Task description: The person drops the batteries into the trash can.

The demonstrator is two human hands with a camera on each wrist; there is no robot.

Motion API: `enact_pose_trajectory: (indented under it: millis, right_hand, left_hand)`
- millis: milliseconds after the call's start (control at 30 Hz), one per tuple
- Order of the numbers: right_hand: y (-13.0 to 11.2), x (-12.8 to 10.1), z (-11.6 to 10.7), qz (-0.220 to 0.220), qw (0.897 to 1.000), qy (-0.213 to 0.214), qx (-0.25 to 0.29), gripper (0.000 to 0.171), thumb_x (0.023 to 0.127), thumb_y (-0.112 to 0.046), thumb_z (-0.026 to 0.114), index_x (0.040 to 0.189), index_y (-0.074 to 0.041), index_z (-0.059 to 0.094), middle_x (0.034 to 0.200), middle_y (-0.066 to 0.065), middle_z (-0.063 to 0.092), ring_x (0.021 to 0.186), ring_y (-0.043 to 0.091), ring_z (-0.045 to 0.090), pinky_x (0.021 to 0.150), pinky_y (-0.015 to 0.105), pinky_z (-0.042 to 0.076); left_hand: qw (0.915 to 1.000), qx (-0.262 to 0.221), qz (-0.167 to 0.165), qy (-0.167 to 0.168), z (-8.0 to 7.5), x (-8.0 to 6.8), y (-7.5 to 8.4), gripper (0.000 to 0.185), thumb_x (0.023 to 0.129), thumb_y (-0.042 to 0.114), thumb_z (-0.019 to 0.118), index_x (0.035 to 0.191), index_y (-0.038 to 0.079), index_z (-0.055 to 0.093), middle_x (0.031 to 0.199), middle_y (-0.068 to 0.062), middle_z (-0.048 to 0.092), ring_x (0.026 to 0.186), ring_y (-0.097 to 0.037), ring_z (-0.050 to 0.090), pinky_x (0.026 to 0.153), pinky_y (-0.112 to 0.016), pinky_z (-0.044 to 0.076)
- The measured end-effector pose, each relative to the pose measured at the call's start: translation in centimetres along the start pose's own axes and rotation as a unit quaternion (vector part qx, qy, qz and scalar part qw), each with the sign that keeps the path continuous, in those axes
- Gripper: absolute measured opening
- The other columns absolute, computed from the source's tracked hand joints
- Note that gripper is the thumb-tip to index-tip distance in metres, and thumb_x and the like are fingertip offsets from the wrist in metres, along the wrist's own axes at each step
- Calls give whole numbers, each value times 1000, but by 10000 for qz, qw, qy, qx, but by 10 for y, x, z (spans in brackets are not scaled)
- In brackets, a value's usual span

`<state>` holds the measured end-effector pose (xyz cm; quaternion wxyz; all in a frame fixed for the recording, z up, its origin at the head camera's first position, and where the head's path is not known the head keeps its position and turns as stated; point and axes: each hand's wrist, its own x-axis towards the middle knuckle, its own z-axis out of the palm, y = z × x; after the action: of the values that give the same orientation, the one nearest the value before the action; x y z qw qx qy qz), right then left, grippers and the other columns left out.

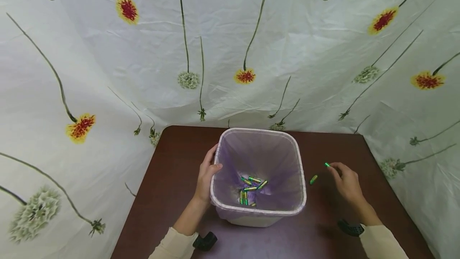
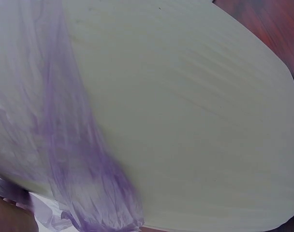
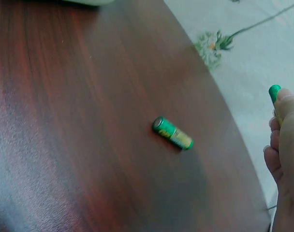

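Only the head view shows both hands: the left hand [image 1: 206, 175] grips the left rim of the white plastic bin with its purple liner [image 1: 301, 187], mid-table, holding perhaps seven green-and-gold batteries [image 1: 250, 189]. The right hand [image 1: 345, 181] pinches one green battery [image 3: 274, 93]; another [image 3: 172, 133] lies on the brown table [image 3: 79, 145].

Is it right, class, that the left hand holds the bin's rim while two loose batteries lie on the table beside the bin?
Not quite. The head view shows one battery on the table; the right hand pinches the other. The left hand does hold the bin.
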<state>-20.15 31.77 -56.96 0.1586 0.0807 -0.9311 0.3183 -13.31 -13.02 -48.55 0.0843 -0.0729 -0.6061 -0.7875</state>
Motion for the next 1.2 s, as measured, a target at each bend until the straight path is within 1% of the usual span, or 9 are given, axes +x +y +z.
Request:
enact_pose_trajectory:
  millis: [67,167,233,267,500,667,800,933,1200]
  right_hand:
    - [-3,3,-2,-100,9999,20,5,15,103,-11,64,112,0,68,92,14,70,77,26,64,62,37,49]
    - [-8,9,-4,-309,9995,75,49,13,102,-10,65,111,-1,67,78,6,62,63,16,53,54,30,42]
    - [-12,12,-6,-433,9989,111,124,12,102,-10,66,110,-1,68,74,2,57,59,13,45,51,28,38]
    - [-15,15,-7,-481,9986,129,162,12,101,-10,66,110,-1,68,73,2,57,58,12,44,51,28,37]
    - [-43,32,-14,-558,9974,227,390,14,98,-9,71,108,0,72,89,9,72,71,12,57,62,19,43]
    - [-60,40,-19,-802,9944,250,645,13,95,-4,73,107,0,73,91,11,73,71,13,59,62,16,42]
    - [-73,48,-24,-1008,9911,244,834,13,95,-2,73,107,-1,72,92,10,74,76,6,61,64,13,44]
    - [-87,57,-28,-1276,9873,276,909,14,93,1,73,107,-1,72,93,8,73,81,4,62,67,12,45]
    - [-124,74,-40,-1743,9789,364,1008,18,89,3,77,106,-2,74,97,5,75,89,4,63,73,16,45]
  left_hand:
    - [10000,-6,-7,16,0,0,0,68,90,9,43,157,-3,35,154,-24,42,128,-31,47,102,-31,43]
    - [10000,-64,-46,28,0,0,0,69,89,9,43,157,-2,36,153,-24,42,128,-31,47,102,-31,43]
    - [10000,-60,-44,37,0,-1,0,69,89,9,43,156,-2,36,153,-23,43,127,-31,47,102,-31,43]
    - [10000,-47,-26,37,0,-1,0,69,89,9,43,156,-2,37,153,-24,43,127,-30,47,103,-31,42]
    - [10000,6,27,46,-1,0,1,69,88,9,43,156,-2,36,154,-23,42,128,-30,46,103,-31,42]
    - [10000,6,27,13,-1,0,0,69,88,9,43,156,-3,36,154,-24,42,128,-30,46,103,-31,42]
    - [10000,0,78,-31,-1,0,-1,68,89,9,43,156,-4,36,153,-26,41,128,-30,46,103,-30,42]
    - [10000,3,66,-24,-1,0,-1,69,88,8,43,156,-3,37,153,-24,42,129,-31,46,104,-30,41]
    - [9999,-5,111,1,0,0,-1,69,87,8,44,155,-3,37,153,-24,43,130,-31,46,105,-30,40]
